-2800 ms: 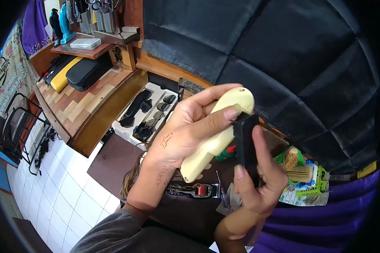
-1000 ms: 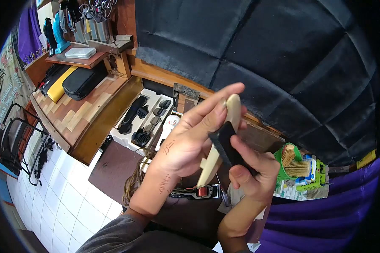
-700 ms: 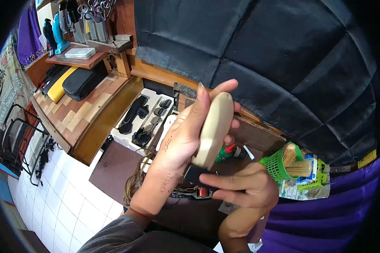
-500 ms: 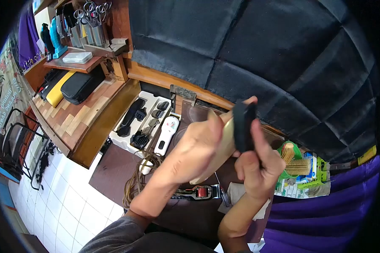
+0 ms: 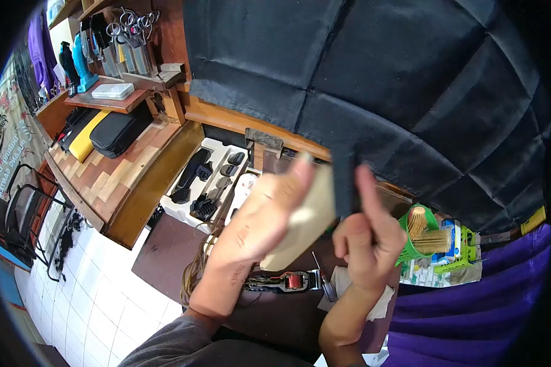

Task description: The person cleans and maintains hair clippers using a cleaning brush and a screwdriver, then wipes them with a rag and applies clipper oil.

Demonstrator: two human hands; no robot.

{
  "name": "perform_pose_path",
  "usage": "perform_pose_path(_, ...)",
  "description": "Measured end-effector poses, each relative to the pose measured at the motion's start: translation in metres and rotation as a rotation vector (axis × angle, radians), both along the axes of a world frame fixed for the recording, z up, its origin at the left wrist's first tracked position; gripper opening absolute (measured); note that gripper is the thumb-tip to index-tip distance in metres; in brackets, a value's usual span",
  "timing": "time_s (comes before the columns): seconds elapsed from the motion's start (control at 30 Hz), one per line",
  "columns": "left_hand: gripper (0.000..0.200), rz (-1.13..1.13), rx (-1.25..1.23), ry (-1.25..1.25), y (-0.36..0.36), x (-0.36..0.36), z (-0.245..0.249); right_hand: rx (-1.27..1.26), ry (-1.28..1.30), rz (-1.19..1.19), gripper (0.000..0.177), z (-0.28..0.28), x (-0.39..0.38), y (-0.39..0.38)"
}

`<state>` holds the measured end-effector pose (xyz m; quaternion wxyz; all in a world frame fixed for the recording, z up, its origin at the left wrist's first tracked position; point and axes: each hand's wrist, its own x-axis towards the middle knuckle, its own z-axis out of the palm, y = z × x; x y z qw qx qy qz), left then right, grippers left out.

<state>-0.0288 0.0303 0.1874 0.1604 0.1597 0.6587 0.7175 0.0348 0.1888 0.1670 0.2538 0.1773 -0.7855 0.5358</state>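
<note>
My left hand (image 5: 269, 208) grips a flat cream-coloured piece (image 5: 300, 229), its thumb raised and blurred by motion. Just right of that piece, a black block-like object (image 5: 344, 183) stands upright, also blurred. My right hand (image 5: 370, 238) holds the black object from the right, with the index finger stretched up along its side and the other fingers curled. Whether the two pieces touch is hard to tell. Below the hands, a hair clipper (image 5: 294, 281) with a red part lies on the brown table (image 5: 159, 254), beside a screwdriver (image 5: 329, 287).
At centre left sits a white tray (image 5: 177, 211) with a black clipper and guards, next to a white device (image 5: 242, 189) and a coiled cord (image 5: 194, 269). A green basket (image 5: 404, 226) with brushes stands right. Scissors (image 5: 131, 27) fill a holder at upper left.
My left hand and the cream piece have moved slightly left and down. The black object has shifted a little left and looks narrower. My right hand has moved slightly left.
</note>
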Motion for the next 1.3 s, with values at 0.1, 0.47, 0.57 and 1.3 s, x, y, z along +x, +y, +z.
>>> perform_pose_path(0.1, 0.068, -0.151, 0.141, 0.114, 0.008, -0.003, -0.015, -0.158, 0.116, -0.18, 0.039, -0.004, -0.003, -0.005)
perform_pose_path(0.47, 0.066, -0.02, 0.366, -0.02, 0.012, 0.0, -0.006, -0.069, 0.1, -0.19, 0.044, -0.007, -0.013, -0.009)
perform_pose_path(0.57, 0.067, 0.074, 0.577, 0.026, 0.015, -0.015, -0.016, 0.102, -0.113, 0.192, 0.041, 0.017, -0.001, 0.013)
perform_pose_path(1.3, 0.065, -0.199, 1.022, -0.209, 0.005, -0.024, -0.02, 0.359, -0.294, 0.621, 0.042, -0.007, -0.008, 0.022)
